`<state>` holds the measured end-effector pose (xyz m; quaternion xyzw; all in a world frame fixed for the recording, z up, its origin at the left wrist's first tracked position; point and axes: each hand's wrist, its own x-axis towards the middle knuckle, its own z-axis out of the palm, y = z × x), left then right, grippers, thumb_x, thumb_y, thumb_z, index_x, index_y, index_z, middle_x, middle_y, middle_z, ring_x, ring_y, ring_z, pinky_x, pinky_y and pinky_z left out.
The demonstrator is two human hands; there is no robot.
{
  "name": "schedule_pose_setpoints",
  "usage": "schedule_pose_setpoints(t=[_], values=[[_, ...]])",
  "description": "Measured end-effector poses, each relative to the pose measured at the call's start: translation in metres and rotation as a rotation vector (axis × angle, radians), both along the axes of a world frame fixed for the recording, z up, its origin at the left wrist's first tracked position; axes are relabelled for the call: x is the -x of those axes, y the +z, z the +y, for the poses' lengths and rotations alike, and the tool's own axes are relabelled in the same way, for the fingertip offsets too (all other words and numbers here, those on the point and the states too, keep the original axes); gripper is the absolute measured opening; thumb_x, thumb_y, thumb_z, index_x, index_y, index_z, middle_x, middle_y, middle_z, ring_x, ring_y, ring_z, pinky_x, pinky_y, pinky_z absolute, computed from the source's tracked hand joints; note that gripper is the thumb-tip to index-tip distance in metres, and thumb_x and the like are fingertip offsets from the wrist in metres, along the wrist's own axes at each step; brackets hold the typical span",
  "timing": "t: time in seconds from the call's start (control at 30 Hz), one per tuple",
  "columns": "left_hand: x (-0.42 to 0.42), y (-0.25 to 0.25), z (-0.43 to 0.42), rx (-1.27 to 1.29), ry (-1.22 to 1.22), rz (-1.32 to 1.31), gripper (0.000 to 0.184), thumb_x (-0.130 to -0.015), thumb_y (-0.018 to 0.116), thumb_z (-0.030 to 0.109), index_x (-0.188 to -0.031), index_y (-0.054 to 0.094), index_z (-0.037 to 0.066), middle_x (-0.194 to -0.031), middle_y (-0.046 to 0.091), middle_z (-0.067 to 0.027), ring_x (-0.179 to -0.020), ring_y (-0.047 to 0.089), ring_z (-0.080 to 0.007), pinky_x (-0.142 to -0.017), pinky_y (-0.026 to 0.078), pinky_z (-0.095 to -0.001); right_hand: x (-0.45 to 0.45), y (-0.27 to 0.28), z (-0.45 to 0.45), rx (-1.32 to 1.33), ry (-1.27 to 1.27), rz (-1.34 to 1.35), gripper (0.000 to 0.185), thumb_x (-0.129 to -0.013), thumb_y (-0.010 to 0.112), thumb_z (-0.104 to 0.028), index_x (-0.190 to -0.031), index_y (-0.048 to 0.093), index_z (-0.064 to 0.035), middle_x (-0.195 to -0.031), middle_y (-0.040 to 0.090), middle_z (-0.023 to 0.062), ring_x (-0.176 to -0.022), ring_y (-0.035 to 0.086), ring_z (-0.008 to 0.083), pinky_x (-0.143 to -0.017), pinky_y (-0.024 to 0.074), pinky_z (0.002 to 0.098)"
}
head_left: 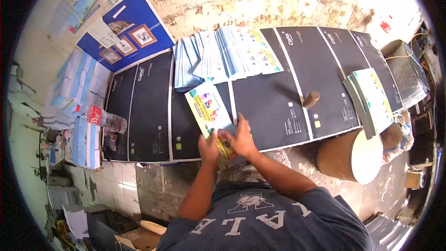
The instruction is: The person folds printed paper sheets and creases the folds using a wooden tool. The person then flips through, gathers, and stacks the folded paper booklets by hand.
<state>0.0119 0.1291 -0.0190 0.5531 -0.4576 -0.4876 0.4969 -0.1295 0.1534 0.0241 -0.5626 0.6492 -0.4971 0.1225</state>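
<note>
A yellow and white printed booklet [207, 104] with coloured cartoon figures lies at an angle over the table's near part, in front of me. My left hand [208, 150] is closed on its lower left edge, thumb on top. At the lower right, my right hand [242, 138] grips the same booklet between its thumb and fingers, with the fingertips pointing up and away. Part of the lower cover is hidden by both hands. Just beyond, a fanned row of similar booklets [226, 55] covers the back of the table.
Black boards marked "Carta" [267, 107] cover the table. On it stand a wooden cylinder [311, 98] and, at the right, a booklet stack [373, 94]. A plastic bottle [103, 118] lies left, beside paper stacks [80, 88]. A round drum [349, 157] stands below the right edge.
</note>
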Motion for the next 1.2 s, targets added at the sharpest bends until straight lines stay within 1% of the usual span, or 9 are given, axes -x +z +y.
schedule_pose_setpoints(t=[0.07, 0.2, 0.33, 0.47, 0.53, 0.6, 0.7, 1.03, 1.2], values=[[0.005, 0.003, 0.022, 0.027, -0.052, 0.249, 0.028, -0.1, 0.06, 0.017, -0.121, 0.056, -0.001, -0.109, 0.065, -0.0071, -0.098, 0.061, -0.0141, -0.084, 0.049, -0.0316, 0.021, 0.033, 0.0, -0.603, 0.351, -0.539, 0.08, -0.083, 0.077, -0.024, -0.139, 0.031, 0.0084, -0.118, 0.059, 0.0306, -0.113, 0.059, 0.045, -0.102, 0.0444, 0.0444], [0.017, 0.035, 0.037, -0.067, 0.016, 0.374, 0.039, -0.1, 0.058, 0.011, -0.134, 0.041, 0.002, -0.123, 0.054, -0.0088, -0.107, 0.051, -0.0135, -0.09, 0.045, -0.0331, 0.062, 0.062, -0.001, -0.352, 0.426, 0.029, 0.073, -0.085, 0.074, -0.029, -0.14, 0.036, -0.0001, -0.11, 0.065, 0.0298, -0.104, 0.065, 0.0435, -0.086, 0.0528, 0.0465], [-0.001, 0.099, 0.021, 0.46, 0.414, -0.139, 0.065, -0.098, 0.061, 0.012, -0.15, 0.023, 0.001, -0.139, 0.044, -0.0192, -0.133, 0.041, -0.0265, -0.109, 0.036, -0.037, 0.1, 0.112, 0.004, -0.49, 0.417, 0.462, 0.058, -0.083, 0.068, -0.02, -0.135, 0.046, -0.008, -0.109, 0.066, 0.0233, -0.101, 0.066, 0.0359, -0.085, 0.051, 0.0476], [0.047, 0.144, 0.001, 0.699, -0.586, -1.138, 0.078, -0.092, 0.065, 0.042, -0.151, 0.032, 0.003, -0.156, 0.032, -0.0221, -0.147, 0.028, -0.0348, -0.119, 0.021, -0.053, 0.106, 0.065, -0.006, -0.348, 0.455, 0.949, 0.039, -0.084, 0.065, -0.02, -0.121, 0.056, -0.0096, -0.114, 0.064, 0.0092, -0.107, 0.063, 0.028, -0.089, 0.0499, 0.0432], [0.062, 0.117, -0.02, 0.733, -0.748, -1.308, 0.077, -0.091, 0.063, 0.05, -0.149, 0.039, 0.005, -0.154, 0.038, -0.0171, -0.146, 0.031, -0.0317, -0.117, 0.02, -0.058, 0.111, 0.068, -0.003, -0.361, 0.465, 0.835, 0.035, -0.085, 0.065, -0.021, -0.117, 0.056, -0.0095, -0.114, 0.065, 0.0083, -0.107, 0.063, 0.0279, -0.088, 0.0498, 0.0421], [0.06, 0.113, -0.037, 0.778, -0.799, -1.21, 0.045, -0.091, 0.065, 0.042, -0.12, 0.063, 0.008, -0.118, 0.066, -0.0112, -0.117, 0.059, -0.0289, -0.11, 0.033, -0.053, 0.139, 0.074, 0.003, -0.279, 0.464, 0.783, 0.035, -0.086, 0.067, -0.027, -0.114, 0.058, -0.0086, -0.106, 0.066, 0.0118, -0.101, 0.065, 0.0315, -0.085, 0.0509, 0.0434], [0.064, 0.112, -0.042, 0.792, -0.754, -1.126, 0.031, -0.088, 0.068, 0.04, -0.093, 0.067, 0.009, -0.083, 0.069, -0.0086, -0.086, 0.066, -0.0294, -0.091, 0.045, -0.0441, 0.195, 0.074, 0.028, -0.331, 0.45, 0.569, 0.037, -0.086, 0.07, -0.035, -0.109, 0.062, -0.0076, -0.099, 0.068, 0.0158, -0.094, 0.066, 0.0376, -0.081, 0.0522, 0.0479], [-0.007, 0.116, -0.071, 0.695, -0.745, -1.06, 0.031, -0.086, 0.071, 0.037, -0.099, 0.07, 0.008, -0.089, 0.071, -0.01, -0.088, 0.068, -0.0313, -0.077, 0.051, -0.0426, 0.234, 0.053, 0.04, -0.335, 0.325, 0.321, 0.03, -0.082, 0.075, -0.03, -0.106, 0.071, -0.013, -0.085, 0.071, 0.0154, -0.081, 0.068, 0.0381, -0.071, 0.0543, 0.0459], [-0.008, 0.148, -0.076, 0.319, -0.995, -1.394, 0.03, -0.084, 0.074, 0.035, -0.098, 0.071, 0.009, -0.097, 0.071, -0.0112, -0.099, 0.067, -0.0309, -0.102, 0.042, -0.0503, 0.233, 0.059, 0.028, -0.418, 0.371, 0.32, 0.032, -0.082, 0.076, -0.03, -0.107, 0.071, -0.0113, -0.087, 0.071, 0.0149, -0.081, 0.068, 0.0373, -0.07, 0.0539, 0.0453]])
